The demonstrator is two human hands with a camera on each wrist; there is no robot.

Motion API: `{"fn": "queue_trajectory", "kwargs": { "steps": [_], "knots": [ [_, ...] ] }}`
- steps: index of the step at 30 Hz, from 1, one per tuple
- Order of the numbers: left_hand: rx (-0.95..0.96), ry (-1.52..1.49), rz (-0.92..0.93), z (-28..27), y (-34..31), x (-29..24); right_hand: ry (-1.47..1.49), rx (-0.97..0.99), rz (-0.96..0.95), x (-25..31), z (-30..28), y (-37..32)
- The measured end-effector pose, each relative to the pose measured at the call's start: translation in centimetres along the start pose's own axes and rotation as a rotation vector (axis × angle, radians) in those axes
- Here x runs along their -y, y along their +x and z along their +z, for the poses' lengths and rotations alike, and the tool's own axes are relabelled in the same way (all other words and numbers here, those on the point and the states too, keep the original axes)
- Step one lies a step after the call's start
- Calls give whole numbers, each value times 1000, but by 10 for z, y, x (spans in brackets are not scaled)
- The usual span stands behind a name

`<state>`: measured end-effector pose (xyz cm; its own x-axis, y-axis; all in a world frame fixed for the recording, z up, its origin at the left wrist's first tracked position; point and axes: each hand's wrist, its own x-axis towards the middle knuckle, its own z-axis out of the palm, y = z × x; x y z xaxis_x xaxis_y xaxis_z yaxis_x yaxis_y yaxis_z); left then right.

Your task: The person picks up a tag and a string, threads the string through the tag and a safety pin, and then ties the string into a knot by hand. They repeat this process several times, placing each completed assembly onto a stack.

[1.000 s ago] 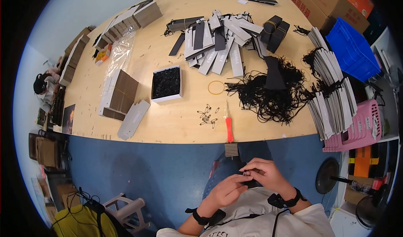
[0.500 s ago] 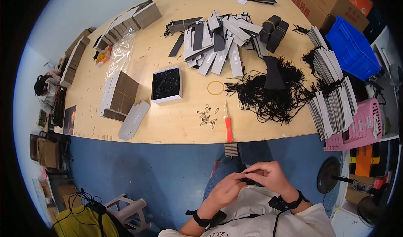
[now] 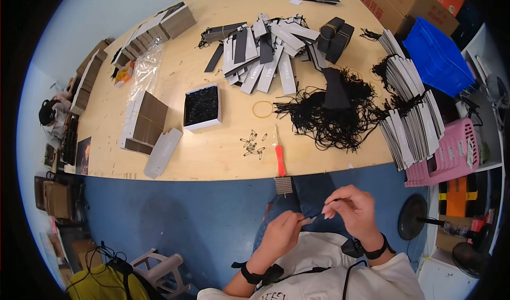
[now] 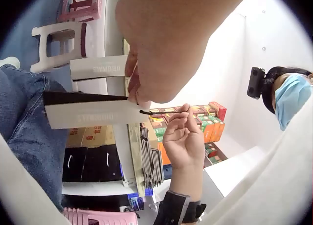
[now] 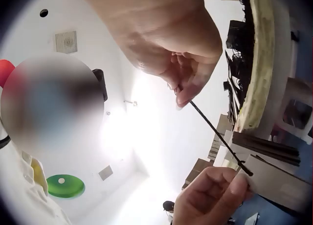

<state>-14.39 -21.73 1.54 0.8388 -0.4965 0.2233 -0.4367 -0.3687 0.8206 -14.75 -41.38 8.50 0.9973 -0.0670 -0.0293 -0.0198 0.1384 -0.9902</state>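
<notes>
Over the lap, my left hand (image 3: 282, 233) grips the end of a white and black hang tag (image 4: 88, 116) printed with grey letters. From the tag's holed end runs a black cord (image 5: 215, 131), drawn straight. Its other end is pinched between the thumb and fingers of my right hand (image 3: 353, 211), which is higher and to the right. At the table's front edge, in the head view, lies a red-handled pick (image 3: 280, 159). Small metal safety pins (image 3: 254, 143) are scattered left of it.
A white box (image 3: 203, 122) of black pieces and a banded tag stack (image 3: 143, 120) stand on the table (image 3: 212, 159). Behind are heaped tags (image 3: 265, 71); right of them, tangled black cords (image 3: 324, 125). A pink basket (image 3: 457, 151) and blue crate (image 3: 438, 58) flank the right side.
My right hand has drawn up and to the right, away from the left, and the cord now stretches between them. The head view has turned slightly, shifting the table leftward.
</notes>
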Motion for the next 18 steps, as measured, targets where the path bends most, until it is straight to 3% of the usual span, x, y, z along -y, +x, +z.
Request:
{"fn": "queue_trajectory", "kwargs": {
  "steps": [1, 3, 6, 11, 13, 14, 16, 18],
  "knots": [
    [66, -28, -83, -2, 4, -4, -103, 42, -66, 3, 4, 2],
    [108, -58, -70, -3, 12, -10, -205, 79, -128, 5, 12, 8],
    [191, -164, -53, 0, 17, -8, -141, 52, 7, -2, 17, 25],
    [267, -269, -70, -5, 23, -12, 46, 106, -6, -26, 6, 40],
    [85, -245, -171, -3, 22, -16, 33, 26, -108, -27, 12, 39],
    [84, -244, -169, -1, 19, -15, 33, 26, -111, -27, 10, 35],
    [-171, -502, -316, 3, 14, -11, -536, -69, -263, -22, 2, 20],
    [-286, -642, -350, -1, 18, -16, -661, 35, -232, -10, 0, 2]
  ]
}}
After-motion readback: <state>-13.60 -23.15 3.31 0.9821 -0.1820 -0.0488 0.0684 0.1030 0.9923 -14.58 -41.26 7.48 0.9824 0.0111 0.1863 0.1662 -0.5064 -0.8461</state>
